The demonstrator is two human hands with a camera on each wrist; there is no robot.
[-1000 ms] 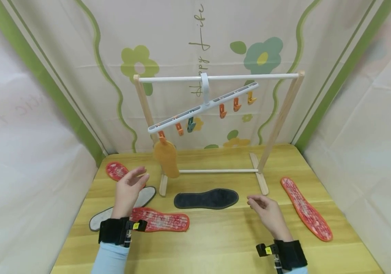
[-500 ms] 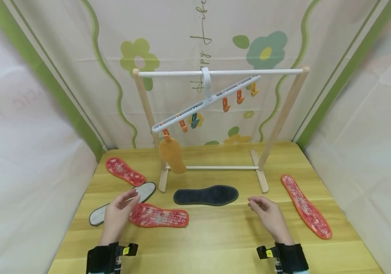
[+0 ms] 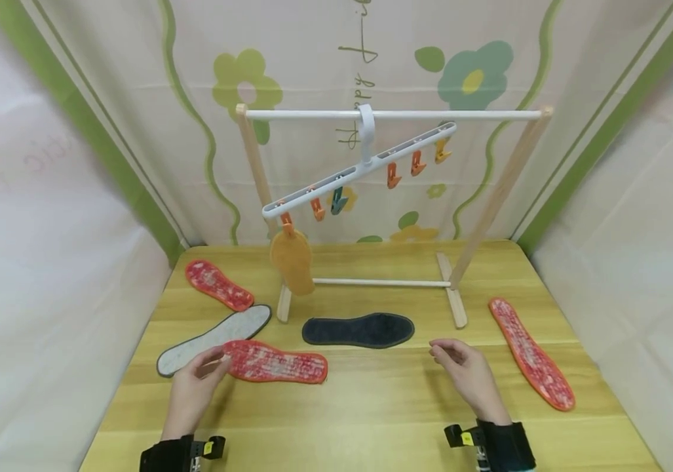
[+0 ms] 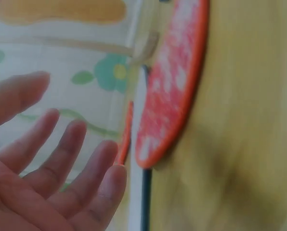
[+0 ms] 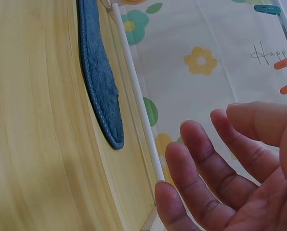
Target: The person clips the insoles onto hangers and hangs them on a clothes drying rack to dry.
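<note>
Red insole (image 3: 276, 361) lies flat on the counter (image 3: 371, 419), front-left, heel end toward the left hand (image 3: 191, 388). Left hand's fingers loose and spread, fingertips at the insole's end; can't tell if touching. Grey insole (image 3: 213, 339) just behind it, second red insole (image 3: 219, 285) further back left. Dark insole (image 3: 358, 329) mid-counter, in front of the drying rack (image 3: 392, 115). Right hand (image 3: 464, 375) hovers right of the dark insole, fingers loosely curled, holding nothing. Long red insole (image 3: 531, 353) far right. Orange insole (image 3: 293, 260) hangs clipped to the peg hanger (image 3: 360, 170).
</note>
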